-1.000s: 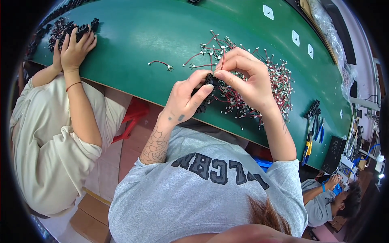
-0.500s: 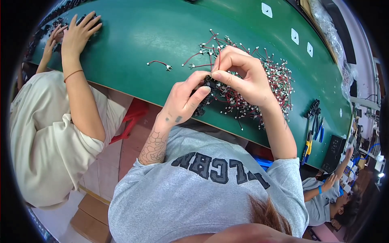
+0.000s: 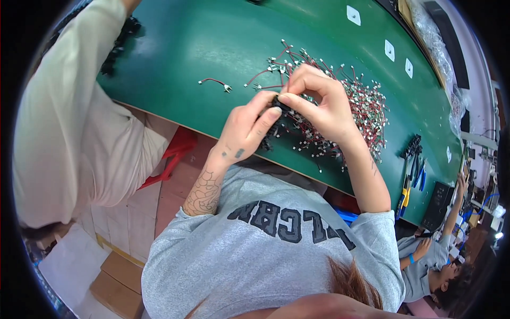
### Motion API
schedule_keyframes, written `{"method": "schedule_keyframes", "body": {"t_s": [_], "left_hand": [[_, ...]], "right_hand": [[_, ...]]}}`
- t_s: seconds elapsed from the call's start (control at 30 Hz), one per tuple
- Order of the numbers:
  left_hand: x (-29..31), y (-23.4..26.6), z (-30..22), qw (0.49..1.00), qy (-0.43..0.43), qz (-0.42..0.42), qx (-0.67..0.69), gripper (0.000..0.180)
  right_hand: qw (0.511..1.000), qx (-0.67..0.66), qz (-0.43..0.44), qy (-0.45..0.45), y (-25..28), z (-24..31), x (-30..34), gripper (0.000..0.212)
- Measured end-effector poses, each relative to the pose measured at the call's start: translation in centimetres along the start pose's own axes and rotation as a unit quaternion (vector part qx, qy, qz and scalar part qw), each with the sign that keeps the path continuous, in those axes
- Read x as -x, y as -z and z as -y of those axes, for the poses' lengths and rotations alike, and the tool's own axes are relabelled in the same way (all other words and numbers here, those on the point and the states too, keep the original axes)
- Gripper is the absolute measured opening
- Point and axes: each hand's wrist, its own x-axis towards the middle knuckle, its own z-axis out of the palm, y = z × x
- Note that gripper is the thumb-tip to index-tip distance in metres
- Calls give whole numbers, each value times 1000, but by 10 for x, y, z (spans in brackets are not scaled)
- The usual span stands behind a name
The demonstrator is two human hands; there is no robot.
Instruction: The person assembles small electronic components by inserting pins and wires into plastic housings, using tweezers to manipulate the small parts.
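Observation:
My left hand is closed around a small black plastic part, thumb and forefinger on either side of it. My right hand meets it from the other side, thumb and forefinger pinched at the black part's upper end. Those fingertips hold a thin wire lead, mostly covered by the fingers. Behind and under the right hand spreads a heap of red-and-black wire leads with white connectors. More black parts lie below my left hand, partly covered by it. A single wire lead lies apart on the green table.
Pliers with blue handles, a yellow-handled tool and a black box lie at the right. Black parts are piled far left, beside a co-worker in a cream garment. Another person works at lower right.
The red wire that stood up from my right fingertips is now mostly hidden; both hands stay together at the black part. The co-worker at left has leaned forward over the table.

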Motion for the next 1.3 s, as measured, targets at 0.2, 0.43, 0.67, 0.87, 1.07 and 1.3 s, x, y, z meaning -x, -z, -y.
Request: {"method": "schedule_keyframes", "body": {"t_s": [0.2,0.43,0.67,0.87,1.07,1.3], "left_hand": [[-2,-5,8,998,-4,-14,53,28],[2,1,14,982,-15,-37,185,33],[0,-6,8,977,-40,-72,198,25],[10,0,12,990,-54,-56,119,28],[13,-7,13,994,-68,-36,76,32],[7,-4,13,984,-45,-56,160,32]], "right_hand": [[977,-155,-55,-137,-5,-2,0,13],[918,-301,-63,-251,-1,20,-39,13],[986,158,-40,28,-24,-27,-122,18],[933,322,22,161,-48,-25,-116,15],[952,212,223,-1,-51,-26,-95,13],[965,205,162,27,-28,-12,-87,8]]}}
